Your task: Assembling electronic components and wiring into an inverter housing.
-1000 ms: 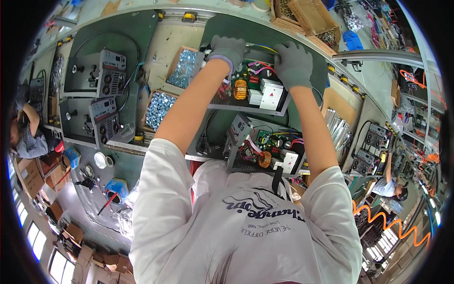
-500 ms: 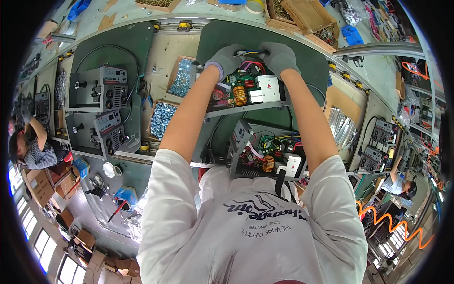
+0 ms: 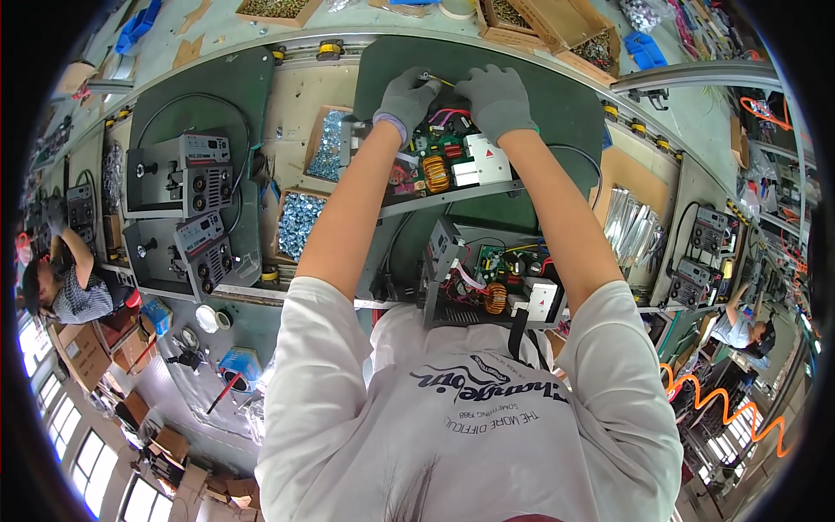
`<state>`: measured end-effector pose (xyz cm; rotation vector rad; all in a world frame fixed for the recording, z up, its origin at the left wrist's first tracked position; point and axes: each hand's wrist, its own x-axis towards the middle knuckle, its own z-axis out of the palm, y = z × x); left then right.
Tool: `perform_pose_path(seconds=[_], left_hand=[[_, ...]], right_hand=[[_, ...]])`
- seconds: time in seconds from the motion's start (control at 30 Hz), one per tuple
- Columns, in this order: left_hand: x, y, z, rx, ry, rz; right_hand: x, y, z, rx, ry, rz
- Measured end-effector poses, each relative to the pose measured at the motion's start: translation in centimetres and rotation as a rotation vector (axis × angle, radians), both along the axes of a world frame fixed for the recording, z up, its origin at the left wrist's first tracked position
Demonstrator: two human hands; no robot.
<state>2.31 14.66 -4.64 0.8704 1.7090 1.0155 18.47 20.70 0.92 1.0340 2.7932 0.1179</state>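
Observation:
Both my hands wear grey gloves and work at the far side of an open-topped metal machine housing. Inside it sit a green circuit board, a copper-wound coil and white heatsink blocks. My left hand is closed at the fingertips, with a small ring-like end of a wire showing there. A thin yellow wire runs between the hands, and the fingers of my right hand pinch its other side. Red and purple wires loop just below the hands.
A second open housing stands close in front of me. To the left are two machines and boxes of small metal parts. Silver strips lie right. A black cable curves beside my right arm. Other people work at both sides.
My hands have drawn slightly apart and left hand has moved up a little. The yellow wire between them now shows with a small end at the left fingertips.

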Motion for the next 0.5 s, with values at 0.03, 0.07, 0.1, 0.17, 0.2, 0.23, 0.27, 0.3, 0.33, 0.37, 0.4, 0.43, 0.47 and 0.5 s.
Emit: perform_pose_path(seconds=[0.03, 0.07, 0.1, 0.17, 0.2, 0.23, 0.27, 0.3, 0.33, 0.37, 0.4, 0.43, 0.47, 0.5], left_hand=[[-0.1, -0.1, 0.0, -0.001, 0.003, 0.001], [-0.3, -0.1, 0.0, -0.002, -0.077, 0.029], [-0.4, 0.0, -0.1, 0.0, -0.158, 0.055], [-0.6, 0.0, -0.5, 0.057, 0.043, 0.019], [-0.6, 0.0, -0.4, 0.112, 0.241, -0.019], [-0.9, 0.0, -0.2, 0.112, 0.241, -0.022], [-1.4, 0.0, -0.1, 0.117, 0.359, -0.103], [-2.0, 0.0, 0.4, 0.12, 0.476, -0.177], [-2.5, 0.1, 0.8, 0.117, 0.476, -0.173], [-3.0, 0.3, 1.2, 0.105, 0.563, -0.272], [-3.3, 0.6, 1.8, 0.094, 0.645, -0.37], [-3.6, 0.8, 2.5, 0.09, 0.643, -0.362], [-4.0, 0.9, 3.2, 0.086, 0.715, -0.488], [-4.1, 1.4, 4.0, 0.09, 0.785, -0.619]], right_hand=[[-0.4, -0.1, 0.1, 0.014, -0.05, -0.032], [-0.7, -0.3, 0.1, 0.027, -0.1, -0.064], [-1.1, -0.3, -0.1, 0.027, -0.098, -0.064], [-1.7, -0.1, -0.4, 0.093, -0.23, -0.04], [-1.7, 0.0, -0.6, 0.091, -0.229, -0.043], [-1.6, 0.1, -0.8, 0.095, -0.212, -0.037], [-1.4, 0.2, -0.9, 0.098, -0.196, -0.032], [-1.2, 0.0, -0.8, 0.097, -0.196, -0.027], [-0.8, -0.3, -0.6, 0.113, -0.029, -0.054], [-0.3, -0.7, -0.5, 0.128, 0.137, -0.081], [0.2, -1.2, 0.1, 0.128, 0.133, -0.075], [0.5, -1.7, 0.7, 0.052, 0.259, -0.201], [0.9, -2.2, 1.2, -0.026, 0.384, -0.328], [1.7, -2.5, 1.2, -0.022, 0.38, -0.325]])
